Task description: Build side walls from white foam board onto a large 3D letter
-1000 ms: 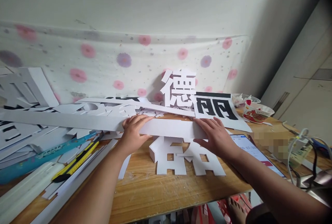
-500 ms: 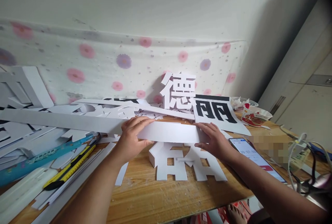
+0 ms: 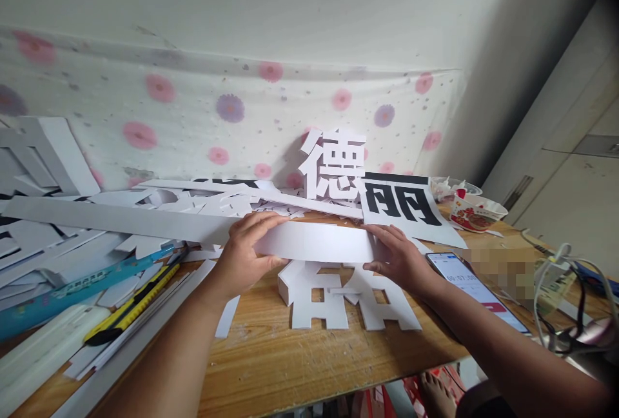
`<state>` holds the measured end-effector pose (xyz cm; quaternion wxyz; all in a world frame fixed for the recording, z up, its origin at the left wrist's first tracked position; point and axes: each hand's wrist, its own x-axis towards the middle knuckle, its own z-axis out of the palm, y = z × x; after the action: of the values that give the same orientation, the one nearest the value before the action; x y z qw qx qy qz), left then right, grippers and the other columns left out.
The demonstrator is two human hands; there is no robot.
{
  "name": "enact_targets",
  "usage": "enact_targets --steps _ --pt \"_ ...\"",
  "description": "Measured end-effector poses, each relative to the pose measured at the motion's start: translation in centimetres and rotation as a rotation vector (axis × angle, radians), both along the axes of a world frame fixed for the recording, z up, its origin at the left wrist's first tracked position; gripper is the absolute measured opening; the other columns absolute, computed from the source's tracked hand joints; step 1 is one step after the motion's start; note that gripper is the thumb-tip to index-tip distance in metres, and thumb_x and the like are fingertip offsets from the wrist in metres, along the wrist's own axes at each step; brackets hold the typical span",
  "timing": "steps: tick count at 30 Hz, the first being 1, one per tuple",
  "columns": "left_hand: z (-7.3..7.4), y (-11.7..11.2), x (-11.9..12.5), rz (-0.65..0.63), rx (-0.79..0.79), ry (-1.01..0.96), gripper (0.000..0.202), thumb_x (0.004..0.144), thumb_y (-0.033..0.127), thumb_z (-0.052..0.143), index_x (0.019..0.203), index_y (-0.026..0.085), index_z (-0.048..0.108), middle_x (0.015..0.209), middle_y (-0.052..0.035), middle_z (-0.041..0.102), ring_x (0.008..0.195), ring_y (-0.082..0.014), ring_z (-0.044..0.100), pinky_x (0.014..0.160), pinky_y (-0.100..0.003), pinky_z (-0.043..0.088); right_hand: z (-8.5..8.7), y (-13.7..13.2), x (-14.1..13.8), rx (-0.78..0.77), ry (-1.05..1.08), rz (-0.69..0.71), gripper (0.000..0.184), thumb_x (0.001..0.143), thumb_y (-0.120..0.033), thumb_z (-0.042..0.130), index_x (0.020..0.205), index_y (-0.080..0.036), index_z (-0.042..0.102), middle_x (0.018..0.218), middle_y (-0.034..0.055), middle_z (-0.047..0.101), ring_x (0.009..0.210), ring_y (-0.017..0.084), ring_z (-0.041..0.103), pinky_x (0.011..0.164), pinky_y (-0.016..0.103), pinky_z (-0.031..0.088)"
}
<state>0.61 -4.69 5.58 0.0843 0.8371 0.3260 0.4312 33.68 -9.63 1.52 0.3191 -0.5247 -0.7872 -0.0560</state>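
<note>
Held a long white strip (image 3: 193, 228), flat and plain, stretching way off left over the paper scraps (image 3: 72, 244). Left hand (image 3: 244, 253) gripping its middle, right hand (image 3: 396, 257) pinching the right end, just above a white cutout character (image 3: 338, 292) on the wooden table (image 3: 290, 360).

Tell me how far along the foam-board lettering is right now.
Looks done: one cut-out character stands against the wall, and another white character lies flat on the wooden table. In hand: the left hand and right hand hold a long white strip above the flat character. Probably left: the printed black character sheet looks uncut.
</note>
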Motion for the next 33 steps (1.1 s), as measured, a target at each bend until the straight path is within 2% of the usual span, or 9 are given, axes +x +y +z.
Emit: enact_targets --steps 11,17,22,27,30,33 --pt "-0.3 0.4 -0.4 -0.125 -0.086 -0.103 0.053 0.073 0.027 0.074 0.123 0.034 0.057 0.128 -0.0048 0.053 0.125 -0.0279 0.047 0.111 -0.051 0.035 0.2 -0.1 -0.4 -0.026 0.088 0.041 0.064 0.076 -0.042 0.072 0.133 -0.025 0.047 0.126 0.0105 0.058 0.116 0.029 0.051 0.097 0.048 0.045" --pt "-0.5 0.3 -0.4 -0.191 -0.107 -0.154 0.055 0.074 0.037 0.075 0.125 0.035 0.056 0.130 -0.0059 0.051 0.127 -0.0286 0.045 0.113 -0.051 0.032 0.1 -0.1 -0.7 0.020 0.127 0.084 0.066 0.076 -0.042 0.073 0.134 -0.025 0.046 0.128 0.0124 0.056 0.116 0.029 0.053 0.097 0.046 0.045" --pt "0.0 -0.5 0.0 -0.308 -0.192 -0.173 0.059 0.071 0.040 0.077 0.125 0.035 0.054 0.130 -0.0067 0.051 0.124 -0.0278 0.047 0.109 -0.046 0.039 0.4 0.0 -1.6 0.020 0.074 0.104 0.063 0.076 -0.043 0.073 0.132 -0.026 0.050 0.123 0.0119 0.059 0.111 0.029 0.056 0.093 0.046 0.048" --pt "0.3 -0.7 -0.4 -0.217 -0.089 -0.139 0.053 0.075 0.033 0.074 0.125 0.033 0.055 0.130 -0.0067 0.051 0.125 -0.0275 0.047 0.108 -0.046 0.039 0.6 0.4 -0.6 0.056 0.080 -0.009 0.062 0.076 -0.042 0.070 0.132 -0.025 0.050 0.119 0.0107 0.061 0.107 0.029 0.058 0.090 0.045 0.050" --pt "0.0 -0.5 -0.1 -0.083 0.035 0.045 0.053 0.076 0.020 0.071 0.125 0.032 0.054 0.128 -0.0052 0.055 0.121 -0.0262 0.049 0.107 -0.049 0.037 0.7 0.2 0.6 0.054 0.040 -0.114 0.060 0.076 -0.045 0.068 0.130 -0.025 0.052 0.117 0.0106 0.062 0.104 0.030 0.058 0.088 0.047 0.050" --pt "-0.4 0.1 0.7 -0.030 0.109 0.263 0.057 0.078 0.016 0.067 0.130 0.031 0.049 0.129 -0.0060 0.057 0.120 -0.0253 0.051 0.109 -0.056 0.028 0.8 -0.4 1.8 0.035 0.091 -0.218 0.061 0.077 -0.052 0.065 0.129 -0.022 0.053 0.113 0.0129 0.064 0.095 0.029 0.061 0.076 0.043 0.053"
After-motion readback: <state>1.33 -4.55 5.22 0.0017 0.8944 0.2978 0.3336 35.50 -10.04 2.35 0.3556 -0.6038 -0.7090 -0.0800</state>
